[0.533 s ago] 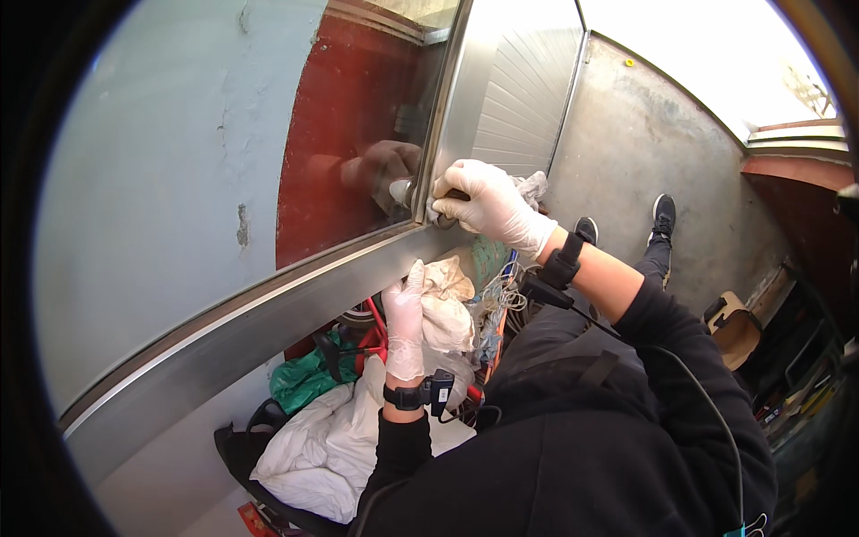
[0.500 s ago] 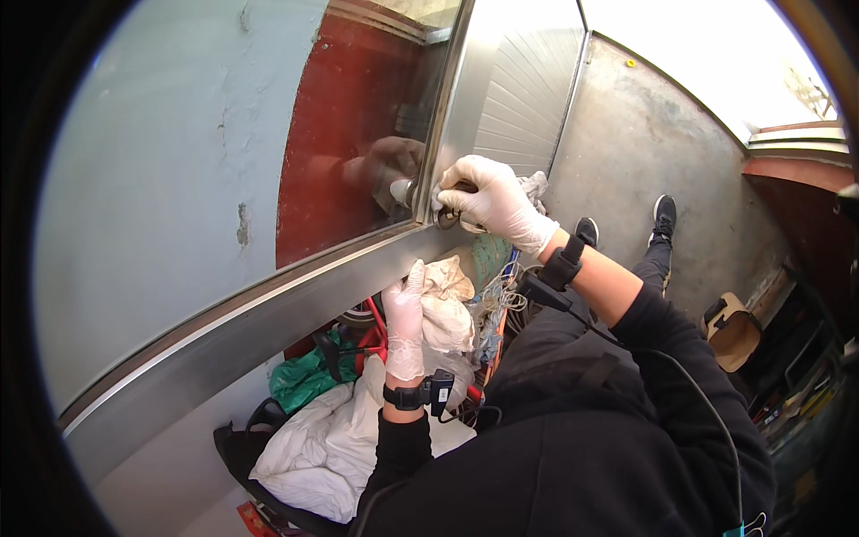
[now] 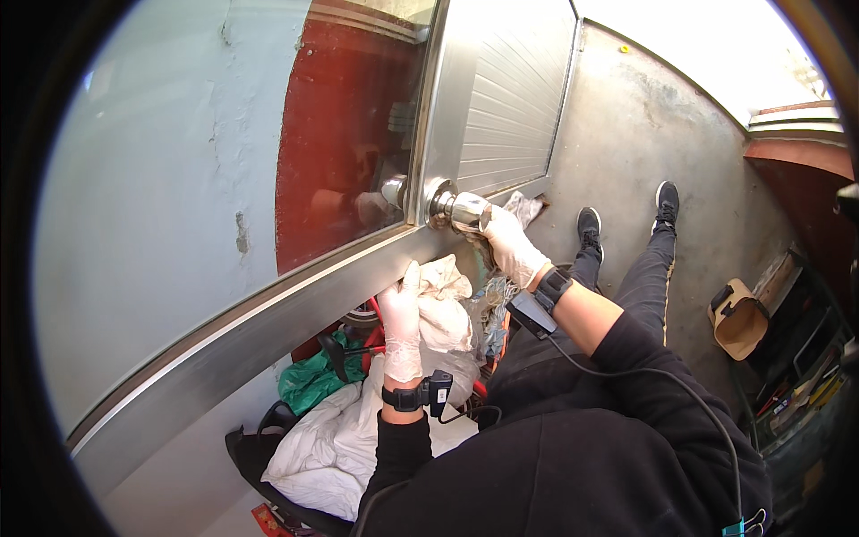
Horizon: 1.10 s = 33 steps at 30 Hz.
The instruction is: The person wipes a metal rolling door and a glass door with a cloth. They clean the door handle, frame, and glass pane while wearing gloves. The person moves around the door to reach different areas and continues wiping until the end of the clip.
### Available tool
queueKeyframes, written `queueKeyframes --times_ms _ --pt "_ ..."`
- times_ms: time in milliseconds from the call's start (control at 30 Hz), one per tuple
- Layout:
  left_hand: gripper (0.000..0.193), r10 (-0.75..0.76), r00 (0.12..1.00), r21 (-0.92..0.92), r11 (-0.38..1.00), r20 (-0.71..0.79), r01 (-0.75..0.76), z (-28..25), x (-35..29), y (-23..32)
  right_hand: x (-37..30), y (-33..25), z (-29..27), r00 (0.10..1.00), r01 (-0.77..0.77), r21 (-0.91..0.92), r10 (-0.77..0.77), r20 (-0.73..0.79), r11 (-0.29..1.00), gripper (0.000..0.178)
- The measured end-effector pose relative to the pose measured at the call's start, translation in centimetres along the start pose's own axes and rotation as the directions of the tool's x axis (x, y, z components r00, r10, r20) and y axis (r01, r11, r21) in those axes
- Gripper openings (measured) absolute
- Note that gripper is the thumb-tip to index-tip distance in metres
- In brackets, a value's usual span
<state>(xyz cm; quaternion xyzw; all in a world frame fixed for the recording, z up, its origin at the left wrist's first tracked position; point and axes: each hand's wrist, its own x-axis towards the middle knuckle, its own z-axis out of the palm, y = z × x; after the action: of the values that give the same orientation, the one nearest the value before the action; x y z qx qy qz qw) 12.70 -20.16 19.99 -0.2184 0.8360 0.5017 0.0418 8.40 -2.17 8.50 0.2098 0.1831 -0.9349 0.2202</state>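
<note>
A shiny metal door knob (image 3: 458, 211) sticks out of the steel frame of a glazed door (image 3: 268, 304). My right hand (image 3: 513, 247), in a white glove, sits just below and right of the knob, its fingers curled on the knob's outer end. My left hand (image 3: 400, 324), also gloved, lies flat with fingers pointing up against the lower edge of the door's bottom rail. It holds nothing. Both wrists carry black bands with small devices.
Under the door lie white cloths (image 3: 340, 430), a green bag (image 3: 309, 380) and a black basket (image 3: 259, 447). My legs and black shoes (image 3: 591, 224) stretch over the concrete floor. A tan holder (image 3: 738, 318) and a shelf of tools (image 3: 805, 385) stand at the right.
My right hand has slid off the top of the knob to its lower right, so the knob now shows. The view has shifted closer to the door. The left hand stays put.
</note>
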Motion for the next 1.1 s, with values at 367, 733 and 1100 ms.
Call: queueKeyframes --times_ms 367,733,1100 --pt "0.027 0.037 0.999 -0.028 0.999 0.028 -0.036 0.8 -0.8 1.4 -1.9 1.7 2.4 0.997 -0.024 0.228 0.007 0.074 0.973 0.019" --pt "0.016 -0.061 0.997 -0.084 0.994 0.038 0.064 1.4 -1.3 2.1 3.0 -6.8 0.7 0.994 0.092 -0.258 -0.072 0.084 0.962 0.014" --pt "0.027 -0.068 0.998 -0.070 0.995 0.009 0.069 0.8 -0.2 0.8 3.4 -2.0 -0.2 0.992 -0.095 0.302 0.066 0.105 0.949 0.014"
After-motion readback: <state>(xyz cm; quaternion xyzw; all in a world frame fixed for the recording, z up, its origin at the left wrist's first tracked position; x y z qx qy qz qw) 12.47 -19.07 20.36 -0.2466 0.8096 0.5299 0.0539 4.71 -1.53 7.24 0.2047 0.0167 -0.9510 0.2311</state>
